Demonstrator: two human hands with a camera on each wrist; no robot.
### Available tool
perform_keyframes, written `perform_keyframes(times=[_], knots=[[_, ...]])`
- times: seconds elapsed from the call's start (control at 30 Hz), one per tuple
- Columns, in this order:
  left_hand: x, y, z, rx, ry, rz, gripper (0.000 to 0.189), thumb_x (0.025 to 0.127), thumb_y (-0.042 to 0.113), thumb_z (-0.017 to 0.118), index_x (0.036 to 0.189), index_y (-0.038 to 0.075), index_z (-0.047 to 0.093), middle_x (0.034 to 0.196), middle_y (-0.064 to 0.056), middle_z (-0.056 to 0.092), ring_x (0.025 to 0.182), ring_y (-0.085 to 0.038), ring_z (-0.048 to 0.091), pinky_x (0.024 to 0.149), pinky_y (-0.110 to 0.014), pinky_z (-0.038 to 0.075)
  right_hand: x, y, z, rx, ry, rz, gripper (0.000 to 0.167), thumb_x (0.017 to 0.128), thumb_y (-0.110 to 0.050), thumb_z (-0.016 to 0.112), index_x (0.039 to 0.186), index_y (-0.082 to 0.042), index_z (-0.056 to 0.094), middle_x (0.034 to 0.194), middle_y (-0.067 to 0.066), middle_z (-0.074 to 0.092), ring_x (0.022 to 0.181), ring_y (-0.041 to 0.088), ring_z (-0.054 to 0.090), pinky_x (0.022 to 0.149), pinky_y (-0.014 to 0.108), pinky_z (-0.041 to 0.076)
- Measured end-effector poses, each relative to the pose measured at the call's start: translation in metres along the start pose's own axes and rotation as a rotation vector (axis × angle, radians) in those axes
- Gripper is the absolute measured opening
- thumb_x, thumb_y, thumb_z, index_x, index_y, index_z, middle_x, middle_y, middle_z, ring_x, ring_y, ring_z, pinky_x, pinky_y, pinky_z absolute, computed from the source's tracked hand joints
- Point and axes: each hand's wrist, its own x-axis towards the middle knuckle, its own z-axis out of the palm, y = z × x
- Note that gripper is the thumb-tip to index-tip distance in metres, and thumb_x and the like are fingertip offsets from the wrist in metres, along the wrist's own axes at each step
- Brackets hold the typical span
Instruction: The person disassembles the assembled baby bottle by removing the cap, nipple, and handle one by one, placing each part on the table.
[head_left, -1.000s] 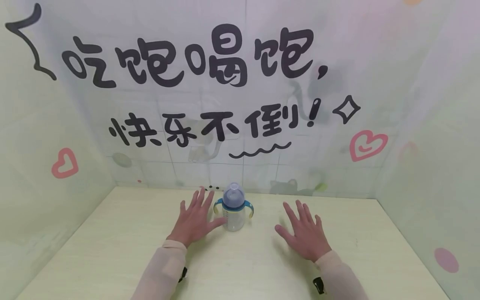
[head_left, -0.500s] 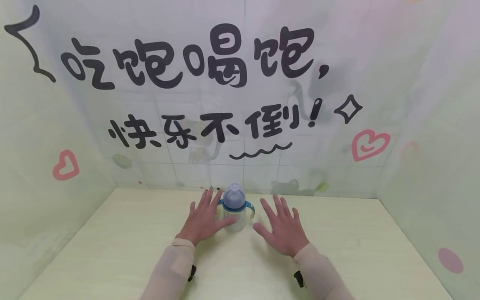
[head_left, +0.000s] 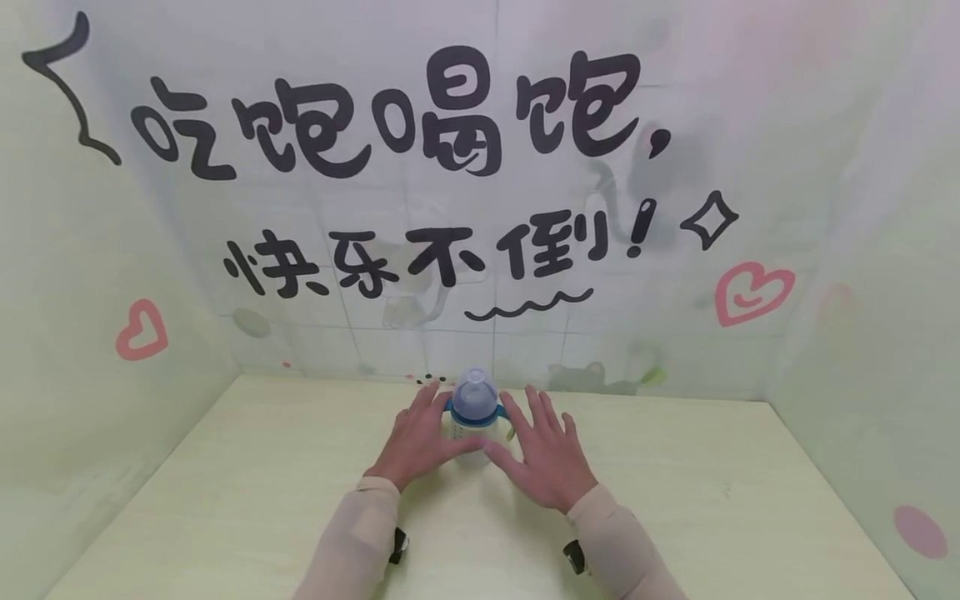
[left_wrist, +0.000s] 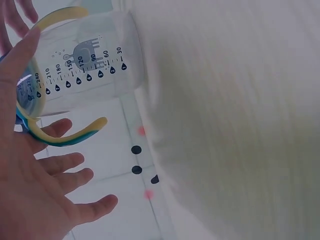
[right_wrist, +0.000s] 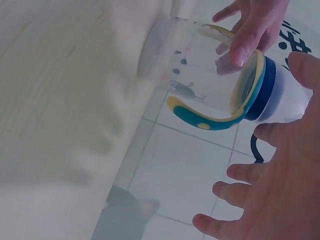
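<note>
A clear baby bottle [head_left: 476, 398] stands upright on the table, with a domed translucent cap and a blue collar bearing two blue-and-yellow handles. In the left wrist view, printed measuring marks run along the bottle [left_wrist: 80, 65]. My left hand [head_left: 417, 437] is at its left side, fingers extended past the handle and thumb across the front. On the other side is my right hand [head_left: 546, 450], fingers spread by the right handle, thumb near the left thumb. The right wrist view shows a gap between the right fingers and the bottle handle [right_wrist: 205, 120]. Whether the left thumb touches the bottle I cannot tell.
The pale wooden table [head_left: 225, 500] ends at a back wall sheet [head_left: 360, 200] printed with large dark characters. Side sheets enclose the table at left and right. Both sleeved forearms reach in from the front edge.
My right hand has moved left to the bottle's right side. The left hand has shifted slightly right, its thumb coming across the bottle's front. The bottle stays standing in place.
</note>
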Motion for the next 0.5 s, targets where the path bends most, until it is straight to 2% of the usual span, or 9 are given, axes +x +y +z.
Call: perform_keyframes(times=[0.17, 0.3, 0.5], knots=[[0.0021, 0.0002, 0.0031, -0.028, 0.009, -0.002, 0.098, 0.070, 0.071, 0.076, 0.140, 0.006, 0.053, 0.155, -0.021, 0.036, 0.142, -0.041, 0.033, 0.106, -0.069, 0.031, -0.0011, -0.0031, 0.0022, 0.028, 0.018, 0.011, 0.074, 0.097, -0.061, 0.045, 0.156, -0.018, 0.034, 0.160, 0.022, 0.026, 0.147, 0.042, 0.021, 0.108, 0.070, 0.022], [0.0025, -0.0001, 0.0056, -0.075, 0.029, 0.001, 0.098, 0.068, 0.069, 0.079, 0.141, 0.009, 0.053, 0.152, -0.015, 0.042, 0.138, -0.038, 0.041, 0.105, -0.066, 0.036, -0.0017, -0.0046, 0.0046, 0.069, 0.017, 0.030, 0.074, 0.097, -0.062, 0.045, 0.156, -0.019, 0.032, 0.161, 0.021, 0.024, 0.148, 0.040, 0.020, 0.109, 0.069, 0.021], [-0.0023, 0.0029, 0.0074, -0.209, 0.041, -0.005, 0.089, 0.066, 0.061, 0.085, 0.133, 0.010, 0.059, 0.133, -0.007, 0.062, 0.124, -0.030, 0.056, 0.101, -0.055, 0.045, -0.0052, -0.0055, 0.0078, 0.161, 0.021, 0.044, 0.073, 0.098, -0.059, 0.046, 0.158, -0.020, 0.028, 0.161, 0.019, 0.025, 0.148, 0.035, 0.022, 0.111, 0.065, 0.023]])
